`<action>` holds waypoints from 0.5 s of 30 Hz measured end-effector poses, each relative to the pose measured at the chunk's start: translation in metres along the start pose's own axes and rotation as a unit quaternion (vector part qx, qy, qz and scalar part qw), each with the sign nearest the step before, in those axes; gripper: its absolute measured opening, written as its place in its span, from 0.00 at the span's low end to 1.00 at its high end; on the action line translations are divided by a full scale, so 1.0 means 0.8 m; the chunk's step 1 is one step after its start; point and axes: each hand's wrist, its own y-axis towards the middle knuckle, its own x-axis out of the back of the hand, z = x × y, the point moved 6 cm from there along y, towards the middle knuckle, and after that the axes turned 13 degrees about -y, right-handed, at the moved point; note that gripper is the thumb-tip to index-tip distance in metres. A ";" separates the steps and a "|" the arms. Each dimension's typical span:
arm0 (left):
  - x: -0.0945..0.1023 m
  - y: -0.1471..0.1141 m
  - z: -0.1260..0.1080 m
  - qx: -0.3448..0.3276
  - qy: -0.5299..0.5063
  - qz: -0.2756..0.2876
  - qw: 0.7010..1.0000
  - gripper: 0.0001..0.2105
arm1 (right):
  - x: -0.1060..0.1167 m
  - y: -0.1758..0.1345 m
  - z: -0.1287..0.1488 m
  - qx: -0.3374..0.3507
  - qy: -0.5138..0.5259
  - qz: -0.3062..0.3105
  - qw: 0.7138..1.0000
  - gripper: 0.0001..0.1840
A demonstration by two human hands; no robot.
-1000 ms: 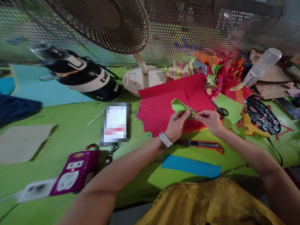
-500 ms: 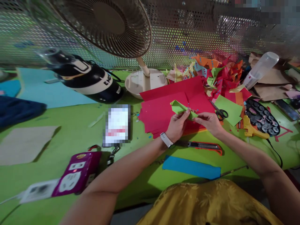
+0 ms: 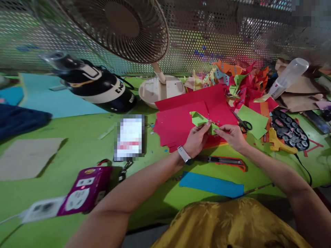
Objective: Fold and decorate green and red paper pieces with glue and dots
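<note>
A piece of folded green paper (image 3: 198,119) is pinched between my two hands. My left hand (image 3: 197,137) grips its middle with the thumb on top; a white-strapped watch is on that wrist. The fingertips of my right hand (image 3: 231,135) close on the lower right end of the same paper. Beneath and behind it lie red paper sheets (image 3: 178,120). To the right of my right hand are dark-handled scissors (image 3: 245,124) and a flat green sheet (image 3: 254,122). Closer to me rest an orange-edged box cutter (image 3: 227,161) and a blue paper strip (image 3: 210,183).
A fan (image 3: 161,88) and a black bottle (image 3: 103,86) stand at the back. Folded coloured papers (image 3: 230,74) are heaped behind the red sheets. On the right lie a yellow glue gun (image 3: 280,143) and a black palette (image 3: 291,129). A phone (image 3: 129,137) and purple power strip (image 3: 85,189) lie left.
Both hands keep hold of the green paper. Its upper left flap has shifted slightly down and right, and my right fingers have moved a little on its right end.
</note>
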 end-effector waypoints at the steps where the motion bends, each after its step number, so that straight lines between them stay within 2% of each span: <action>1: 0.001 0.000 0.001 0.003 -0.003 -0.002 1.000 0.07 | 0.000 0.000 -0.001 -0.002 -0.007 -0.004 1.000 0.23; 5: 0.003 0.001 0.003 0.014 -0.017 -0.013 1.000 0.06 | 0.000 0.001 -0.003 -0.005 -0.048 -0.023 0.999 0.26; 10: 0.003 0.001 0.003 0.024 -0.011 0.000 1.000 0.07 | -0.003 -0.001 0.003 0.026 -0.095 0.003 0.995 0.26; 15: 0.000 -0.001 0.000 0.022 0.001 -0.005 1.000 0.08 | 0.000 -0.001 0.010 0.042 -0.111 0.001 0.993 0.26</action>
